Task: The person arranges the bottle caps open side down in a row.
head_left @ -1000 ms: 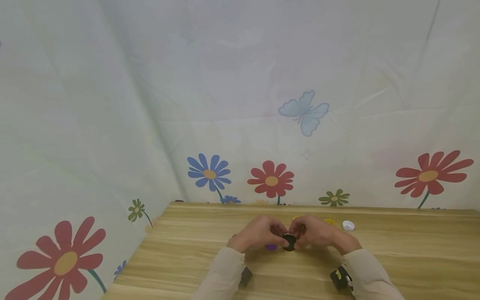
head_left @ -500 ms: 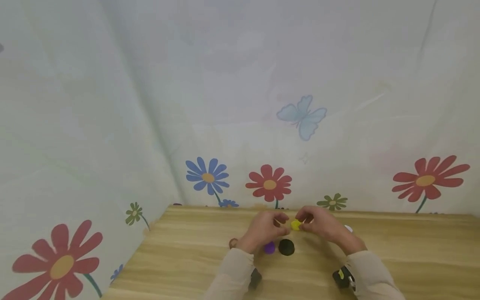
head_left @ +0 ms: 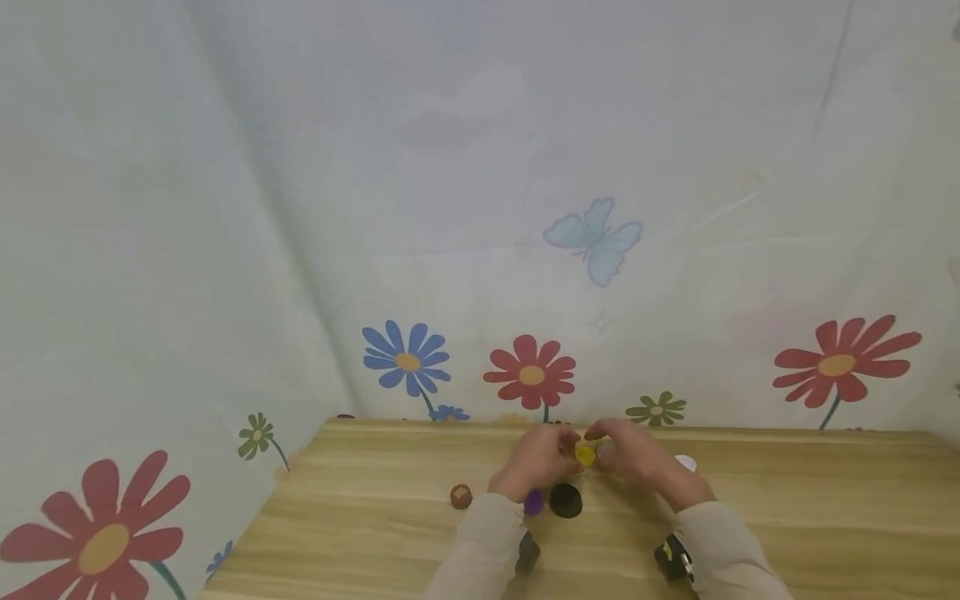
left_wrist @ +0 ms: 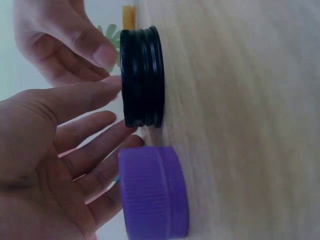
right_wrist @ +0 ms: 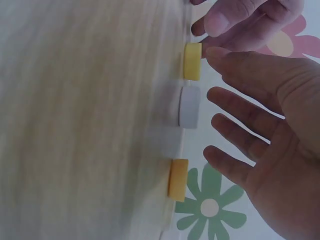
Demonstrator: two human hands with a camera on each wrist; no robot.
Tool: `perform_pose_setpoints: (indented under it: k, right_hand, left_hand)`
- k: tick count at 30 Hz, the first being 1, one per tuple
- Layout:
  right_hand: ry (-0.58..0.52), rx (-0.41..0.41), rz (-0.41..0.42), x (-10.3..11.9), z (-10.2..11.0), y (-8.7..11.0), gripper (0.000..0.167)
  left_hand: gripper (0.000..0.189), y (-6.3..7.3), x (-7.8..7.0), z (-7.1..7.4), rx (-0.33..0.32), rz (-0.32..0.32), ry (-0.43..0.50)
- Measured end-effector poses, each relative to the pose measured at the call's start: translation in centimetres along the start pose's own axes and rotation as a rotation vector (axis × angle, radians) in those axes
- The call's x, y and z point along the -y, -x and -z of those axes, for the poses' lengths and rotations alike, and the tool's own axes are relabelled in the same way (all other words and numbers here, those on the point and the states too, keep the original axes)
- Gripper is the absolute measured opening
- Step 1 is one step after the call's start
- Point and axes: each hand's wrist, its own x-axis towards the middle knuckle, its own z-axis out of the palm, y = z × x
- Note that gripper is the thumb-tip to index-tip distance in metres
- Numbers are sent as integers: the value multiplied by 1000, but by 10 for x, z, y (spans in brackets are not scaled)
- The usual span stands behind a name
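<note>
In the head view a yellow bottle cap (head_left: 585, 456) lies between my two hands. My left hand (head_left: 536, 458) is to its left, and my right hand (head_left: 637, 458) to its right. The right wrist view shows the fingers of my right hand (right_wrist: 280, 120) extended, with a fingertip close to the yellow cap (right_wrist: 192, 61); contact is unclear. A white cap (right_wrist: 189, 107) sits beside it. In the left wrist view my left hand (left_wrist: 55, 140) has loose fingers behind a black lid (left_wrist: 143, 77) and a ridged purple cap (left_wrist: 152, 192).
A brown cap (head_left: 461, 497) lies on the wooden table (head_left: 360, 517) at left. Another white cap (head_left: 686, 462) is partly behind the right wrist. The right wrist view has an orange-yellow cap (right_wrist: 178, 180). A flower-printed cloth (head_left: 450, 250) hangs behind the table.
Both hands have let go of the black lid, which now lies beside the purple cap. They have moved farther back on the table, around the yellow cap. The brown cap has come into sight.
</note>
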Motion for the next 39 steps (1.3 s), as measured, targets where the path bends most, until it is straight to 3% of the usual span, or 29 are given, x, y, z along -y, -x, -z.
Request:
perform_pose_setpoints:
  k: [5,23,33,39]
  right_hand:
    - [4,35,-22,-4,-7,-3,31]
    - [-2,28,-66,-6,-10,-6,28]
    - [-104,-1,-88,0,0,0,22]
    - [-179,-40,-64,0,8,9,18]
  left_hand:
    - [34,1,2,-1,30,31,9]
    - [23,0,2,-3,40,-14,11]
    - [27,4,-1,3,-38,-31,31]
    - [21,5,-6,7,-108,-102,39]
